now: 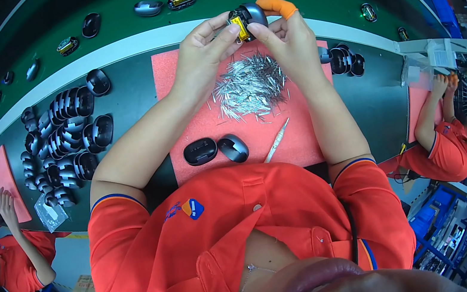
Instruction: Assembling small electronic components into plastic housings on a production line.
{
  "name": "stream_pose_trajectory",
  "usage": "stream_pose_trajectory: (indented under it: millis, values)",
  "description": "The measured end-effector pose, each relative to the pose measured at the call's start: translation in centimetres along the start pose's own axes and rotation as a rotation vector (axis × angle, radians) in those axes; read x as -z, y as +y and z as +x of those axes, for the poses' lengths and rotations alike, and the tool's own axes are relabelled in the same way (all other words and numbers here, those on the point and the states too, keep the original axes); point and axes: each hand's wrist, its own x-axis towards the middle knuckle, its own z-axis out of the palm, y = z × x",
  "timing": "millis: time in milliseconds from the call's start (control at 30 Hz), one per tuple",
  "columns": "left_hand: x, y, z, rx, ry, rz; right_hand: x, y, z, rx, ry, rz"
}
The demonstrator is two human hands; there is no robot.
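Observation:
Above the far edge of a pink foam mat (167, 68), both my hands work together on one small device. My left hand (207, 44) pinches a circuit module (239, 29) with a yellow-wrapped battery. Thumb and fingers of my right hand (287, 32) grip a dark glossy earbud-case shell (253, 13); an orange finger cot covers one fingertip. The module sits against the shell's open side; how far inside is hidden by my fingers. Below them spreads a heap of thin silver metal pins (252, 86). Nearer me lie a black case (200, 151), another shell (233, 148) and a white pen-like tool (276, 139).
Rows of dark shells (70, 125) stand on the left, with a clear plastic bag (53, 214) nearby. A smaller stack (346, 61) is to the right. Past a white rail (128, 44), a green conveyor (118, 21) carries shells and modules. Co-workers sit at both sides.

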Motion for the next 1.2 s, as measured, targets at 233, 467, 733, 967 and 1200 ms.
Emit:
stream_pose_trajectory:
  millis: [233, 467, 733, 967, 1200]
  values:
    - [0.3, -0.2, 0.2, 0.042, 0.017, -0.039, 0.7, 1.0, 0.3, -0.268, -0.209, 0.217]
    - [0.5, -0.3, 0.7, 0.018, 0.035, -0.008, 1.3, -1.1, 0.7, 0.197, -0.185, -0.351]
    - [0.3, 1.2, 4.0, -0.039, -0.158, 0.442, 3.8, 1.1, 3.4, 0.116, -0.339, -0.323]
    - [4.0, 2.5, 9.9, -0.753, 0.046, 2.122, 9.1, 11.3, 9.4, -0.191, -0.202, -0.631]
    - [2.2, 3.6, 6.9, -0.546, -0.094, 1.604, 10.8, 14.2, 11.3, 0.056, -0.142, -0.729]
